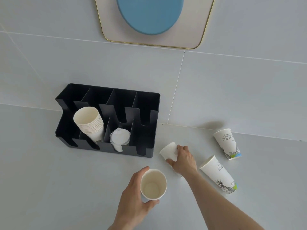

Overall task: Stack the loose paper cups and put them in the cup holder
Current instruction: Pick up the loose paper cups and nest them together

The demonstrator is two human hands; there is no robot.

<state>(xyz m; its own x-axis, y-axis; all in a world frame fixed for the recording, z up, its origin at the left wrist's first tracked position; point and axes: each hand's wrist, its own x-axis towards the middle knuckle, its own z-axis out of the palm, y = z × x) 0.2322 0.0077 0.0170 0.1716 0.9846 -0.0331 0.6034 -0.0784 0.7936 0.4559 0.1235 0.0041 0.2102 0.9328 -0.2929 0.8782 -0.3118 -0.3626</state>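
My left hand (134, 196) grips an upright white paper cup (153, 184), its mouth facing me, near the front of the counter. My right hand (182, 161) is closed around a second paper cup (168, 151) that tilts just right of the black cup holder (149, 100). Two more printed paper cups stand loose on the right, one close to my right forearm (217, 175) and one farther back (227, 143). Inside the holder, a stack of nested cups (88, 123) leans in the second front slot.
A clear sleeve of white lids (119, 138) fills the holder's third front slot. The grey tiled wall rises right behind the holder. A gold-rimmed panel with a blue disc (149, 15) hangs on that wall.
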